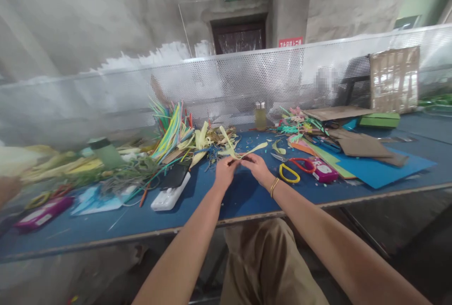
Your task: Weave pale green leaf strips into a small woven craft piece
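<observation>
My left hand [226,169] and my right hand [256,167] meet above the front middle of the blue table, fingertips close together. Both are closed on a pale yellow husk strip [259,147], whose ends stick out beyond the fingers, one up to the left and one to the right. A gold bracelet circles my right wrist. Right of that hand lie scissors [289,174] with yellow and red handles, beside a purple box [324,170]. A loose curl of husk [278,147] rests behind the scissors. Piled husks [203,141] lie beyond my left hand.
Left of my hands, a black phone [175,174] lies on a white device [171,196]. Colourful stems [171,131] stand behind. Blue sheets [388,166] and cardboard [365,145] cover the right side. A perforated metal screen [236,76] borders the back. Someone's blurred hand [9,189] shows far left.
</observation>
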